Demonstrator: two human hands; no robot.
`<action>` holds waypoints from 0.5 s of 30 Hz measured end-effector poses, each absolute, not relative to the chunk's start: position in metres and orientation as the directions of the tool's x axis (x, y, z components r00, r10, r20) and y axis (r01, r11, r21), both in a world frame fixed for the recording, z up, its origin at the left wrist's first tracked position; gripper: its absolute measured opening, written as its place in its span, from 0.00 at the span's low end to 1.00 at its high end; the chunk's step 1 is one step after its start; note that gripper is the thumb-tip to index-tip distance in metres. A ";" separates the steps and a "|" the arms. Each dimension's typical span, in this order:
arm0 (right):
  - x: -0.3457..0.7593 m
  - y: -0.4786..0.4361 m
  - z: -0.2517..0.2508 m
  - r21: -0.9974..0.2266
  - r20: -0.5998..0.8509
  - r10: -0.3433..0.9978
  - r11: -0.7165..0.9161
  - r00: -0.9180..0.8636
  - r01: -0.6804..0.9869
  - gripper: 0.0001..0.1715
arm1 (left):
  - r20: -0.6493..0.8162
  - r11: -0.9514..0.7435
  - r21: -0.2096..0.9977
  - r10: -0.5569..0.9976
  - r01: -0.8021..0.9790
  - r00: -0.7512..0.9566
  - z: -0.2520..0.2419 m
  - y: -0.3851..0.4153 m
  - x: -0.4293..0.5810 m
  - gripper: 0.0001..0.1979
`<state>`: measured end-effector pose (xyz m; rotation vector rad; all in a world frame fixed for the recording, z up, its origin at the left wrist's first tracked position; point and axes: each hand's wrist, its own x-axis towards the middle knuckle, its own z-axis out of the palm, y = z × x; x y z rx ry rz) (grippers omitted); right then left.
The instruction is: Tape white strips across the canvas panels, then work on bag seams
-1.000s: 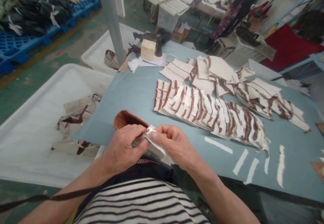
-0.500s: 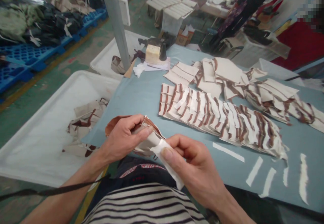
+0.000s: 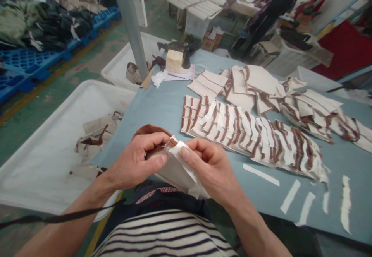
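Just over the table's near edge, my left hand (image 3: 139,158) pinches a cream fabric piece (image 3: 171,173) with brown trim (image 3: 152,129) between thumb and fingers. My right hand (image 3: 207,168) is closed on a white strip (image 3: 186,164), its upper end laid against the fabric's edge close to my left fingertips. Frayed threads show at that edge. Part of the strip and the lower fabric are hidden by my right hand. Beyond my hands, a row of overlapping cream pieces with brown edging (image 3: 232,127) lies on the blue table (image 3: 151,108), several with white strips on them.
Loose white strips (image 3: 260,174) lie on the table at right. Behind the row is a pile of cream pieces (image 3: 261,83). A pale yellow block (image 3: 174,60) stands at the far left corner. A white bin (image 3: 52,144) with fabric pieces adjoins the table's left side.
My right hand has moved up and left, bringing the white strip's end up to the fabric edge. My left hand has shifted slightly right with the fabric piece.
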<state>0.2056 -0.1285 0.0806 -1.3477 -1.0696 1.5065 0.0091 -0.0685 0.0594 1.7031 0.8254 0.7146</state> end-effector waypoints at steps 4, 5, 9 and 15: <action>0.202 -0.128 0.082 -0.963 -0.261 0.965 -0.260 -0.008 0.068 0.26 | 0.073 -0.208 0.960 0.833 0.188 0.549 0.057 -0.069 0.010 0.12; 0.202 -0.127 0.083 -0.962 -0.255 0.967 -0.255 0.004 0.099 0.25 | 0.073 -0.208 0.959 0.837 0.192 0.543 0.057 -0.068 0.011 0.12; 0.201 -0.124 0.083 -0.954 -0.252 0.968 -0.252 0.025 0.161 0.23 | 0.050 -0.200 0.955 0.839 0.221 0.542 0.062 -0.066 0.014 0.12; 0.201 -0.121 0.077 -0.936 -0.212 0.975 -0.221 0.061 0.274 0.22 | 0.037 -0.196 0.948 0.849 0.249 0.527 0.061 -0.062 0.016 0.13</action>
